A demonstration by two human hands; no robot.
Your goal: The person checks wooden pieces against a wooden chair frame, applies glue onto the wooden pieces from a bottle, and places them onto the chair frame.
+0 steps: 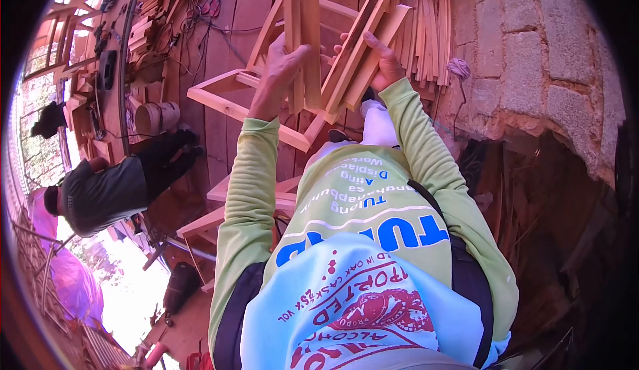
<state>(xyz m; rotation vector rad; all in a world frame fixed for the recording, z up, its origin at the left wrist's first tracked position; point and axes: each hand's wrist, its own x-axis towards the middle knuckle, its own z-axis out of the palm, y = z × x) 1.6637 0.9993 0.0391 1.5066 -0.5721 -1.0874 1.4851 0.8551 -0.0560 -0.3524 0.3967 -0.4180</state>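
My left hand [279, 70] is closed round a pair of long pale wooden strips [310, 33], held upright with the thumb across their face. In my right hand [385, 60] is a bundle of several wooden strips [363, 53], tilted to the right, its thumb lying along the top piece. The lower ends of the two bundles come close together in front of me; whether they touch I cannot tell. Beneath them on the floor lies a wooden frame [229, 107], partly hidden by my left hand and the strips.
More strips [429, 33] lie in a row by the stone block wall [519, 50]. A person in dark clothes [110, 193] bends at the left, near a bucket [158, 117]. Cables [223, 29] and a wood pile [156, 23] lie at the upper left. Another wooden frame [206, 220] stands beside my left arm.
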